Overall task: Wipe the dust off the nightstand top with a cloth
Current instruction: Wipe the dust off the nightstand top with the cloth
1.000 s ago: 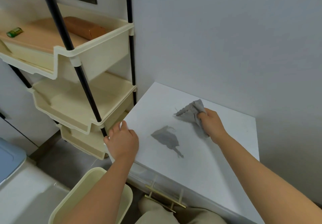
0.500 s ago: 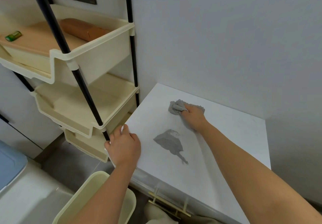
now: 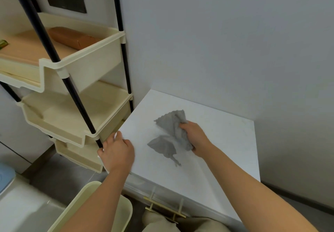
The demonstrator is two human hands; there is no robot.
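The white nightstand top (image 3: 226, 141) fills the centre right. A dark grey dust patch (image 3: 162, 147) lies on its middle left. My right hand (image 3: 196, 138) clutches a crumpled grey cloth (image 3: 171, 122) and presses it on the top; the cloth's lower end touches the patch's right side. My left hand (image 3: 117, 152) grips the nightstand's left edge, thumb on top and fingers curled over the side.
A cream shelf rack (image 3: 72, 121) with black poles stands tight against the nightstand's left side, a brown case (image 3: 72, 37) on its top tier. A cream bin (image 3: 86, 204) sits below my left arm. A gold drawer handle (image 3: 164, 211) juts out front. Walls close the back and right.
My right hand swept the cloth to the far left part of the top, then drew it back toward me until it met the dust patch. My left hand kept its hold.
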